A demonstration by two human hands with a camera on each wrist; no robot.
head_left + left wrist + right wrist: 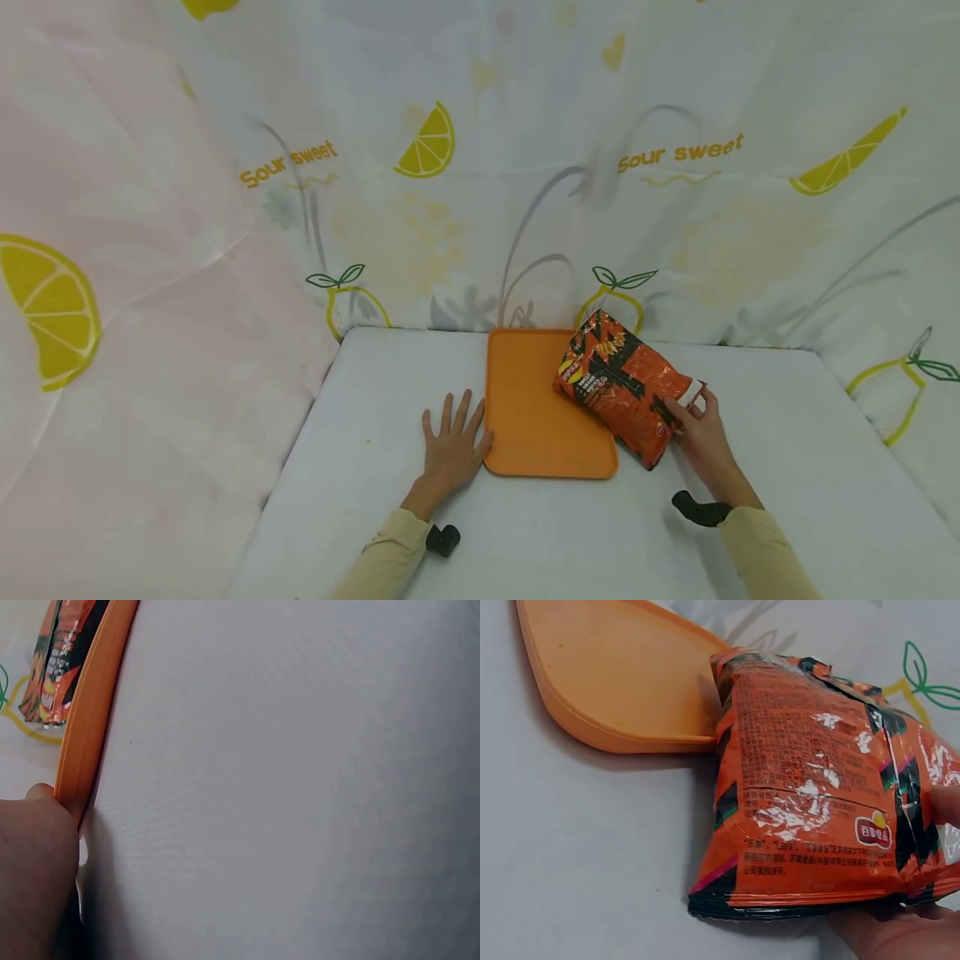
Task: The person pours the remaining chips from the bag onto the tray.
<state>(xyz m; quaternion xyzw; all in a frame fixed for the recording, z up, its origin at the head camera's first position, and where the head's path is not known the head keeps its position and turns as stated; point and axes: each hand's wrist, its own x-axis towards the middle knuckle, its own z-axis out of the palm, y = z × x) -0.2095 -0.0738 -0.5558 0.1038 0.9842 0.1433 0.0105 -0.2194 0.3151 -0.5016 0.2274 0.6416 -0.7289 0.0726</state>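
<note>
An orange-red and black bag of chips slants over the right side of an orange tray. With thumb and fingers, my right hand grips the bag's right end; in the right wrist view the printed back of the bag faces the camera. My left hand lies with spread fingers on the white table, its thumb at the tray's left edge. The left wrist view shows that thumb against the tray's side. Whether the bag's underside rests on the tray, I cannot tell.
The white table carries the tray near its back edge. Behind it and on the left hangs a pale curtain printed with lemons and the words "Sour sweet". Black straps sit at the wrists.
</note>
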